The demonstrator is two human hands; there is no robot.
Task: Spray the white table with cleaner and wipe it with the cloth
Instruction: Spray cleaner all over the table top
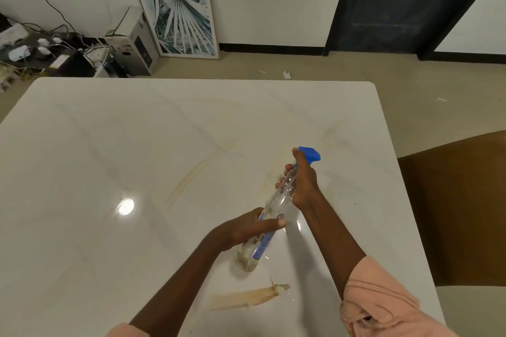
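A clear spray bottle with a blue trigger head and a blue label is held tilted over the white marble-look table. My right hand grips its neck just below the blue head. My left hand wraps the lower body near the label. The nozzle points away to the right. A brown smear lies on the table below the bottle, and fainter beige streaks curve across the middle. No cloth is in view.
A brown chair stands at the table's right side. Beyond the far edge, on the floor, are a framed leaf picture, a white box and a tangle of cables and plugs. A dark door frame is at back right.
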